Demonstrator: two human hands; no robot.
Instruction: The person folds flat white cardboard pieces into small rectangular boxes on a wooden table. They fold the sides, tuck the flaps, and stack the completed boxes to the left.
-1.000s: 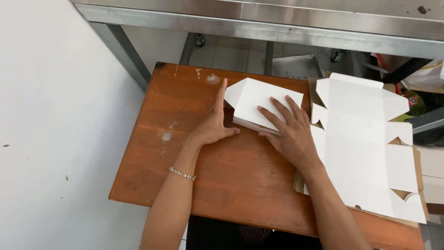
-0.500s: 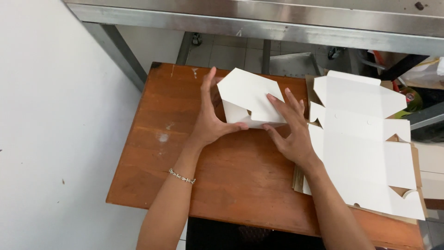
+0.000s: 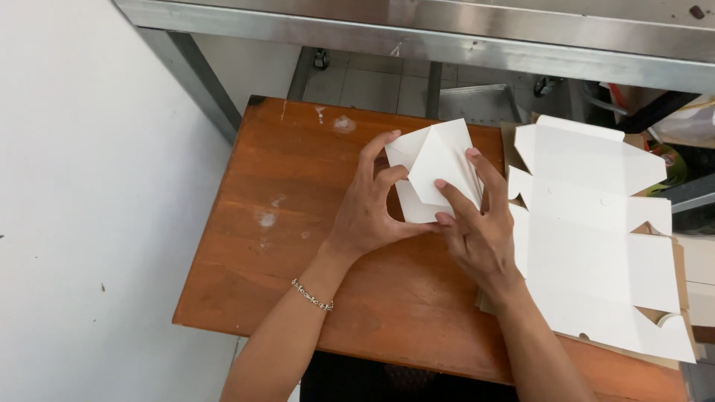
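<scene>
A small white cardboard box [image 3: 439, 160], partly folded, is held up over the brown wooden table [image 3: 298, 186]. My left hand [image 3: 372, 205] grips its left side, thumb under the bottom edge and fingers on the back flap. Against the box's right side lies my right hand [image 3: 473, 223], fingers spread over a raised panel. A thin bracelet [image 3: 311, 295] circles my left wrist.
A stack of flat unfolded white box blanks [image 3: 596, 238] lies on the table's right part. A stainless steel counter edge [image 3: 417, 33] runs across the top, with its leg [image 3: 190, 71] at the left. A white wall [image 3: 89, 201] fills the left side.
The box lay flat on the table under both hands a second ago. Both hands have since lifted it and tilted its panels upright while folding.
</scene>
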